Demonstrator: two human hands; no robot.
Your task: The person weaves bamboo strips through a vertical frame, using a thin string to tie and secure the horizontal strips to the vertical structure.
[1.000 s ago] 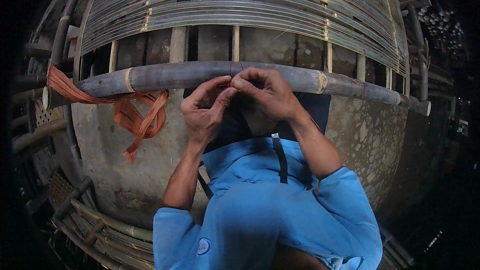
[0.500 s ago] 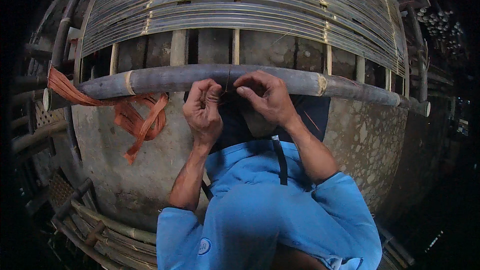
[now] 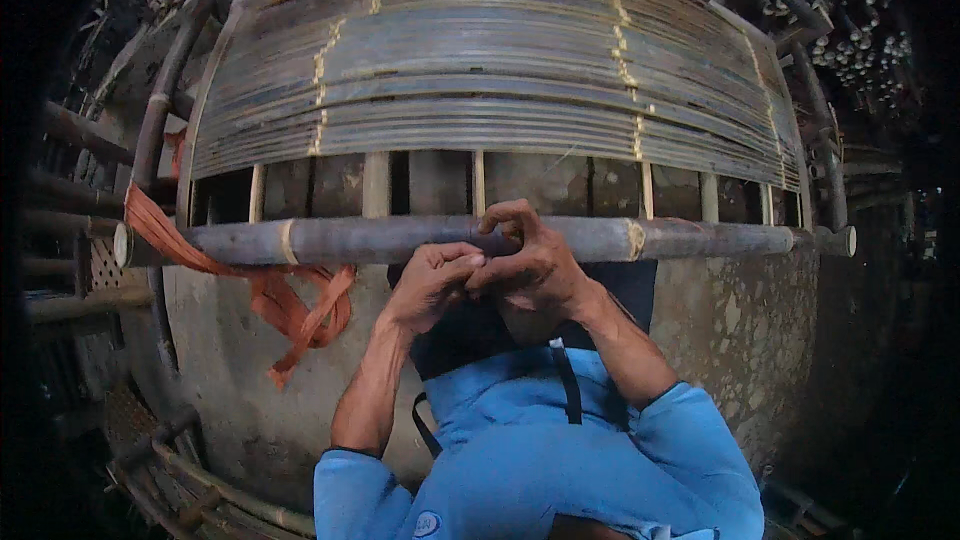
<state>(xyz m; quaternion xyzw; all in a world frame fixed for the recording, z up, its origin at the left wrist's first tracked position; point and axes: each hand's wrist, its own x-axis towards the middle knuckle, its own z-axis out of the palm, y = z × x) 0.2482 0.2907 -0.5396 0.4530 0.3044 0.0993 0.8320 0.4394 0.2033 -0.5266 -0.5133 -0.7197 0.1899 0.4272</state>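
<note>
A thick grey bamboo pole (image 3: 400, 238) lies crosswise at the front of a slatted bamboo frame. My left hand (image 3: 430, 285) is just below the pole's middle, thumb and fingers pinched together. Against its fingertips, my right hand (image 3: 535, 265) rests at the pole, index finger crooked up over it and thumb pressed in toward the left fingers. Whatever lies between the fingertips is too small and hidden to make out. To the left, a bundle of flat orange-brown strips (image 3: 300, 305) is draped over the pole and hangs down, with its end looped.
Behind the pole spreads a panel of thin bamboo slats (image 3: 480, 90) bound with pale lashings. Upright bamboo bars (image 3: 376, 185) join it to the pole. More bamboo poles (image 3: 165, 120) stand at the left, and stacked cut canes (image 3: 860, 40) lie at the far right.
The view has shifted, so pole and panel sit lower. My hands have come together, and the right index finger has lifted. A thin strand seen around the pole between them no longer shows clearly.
</note>
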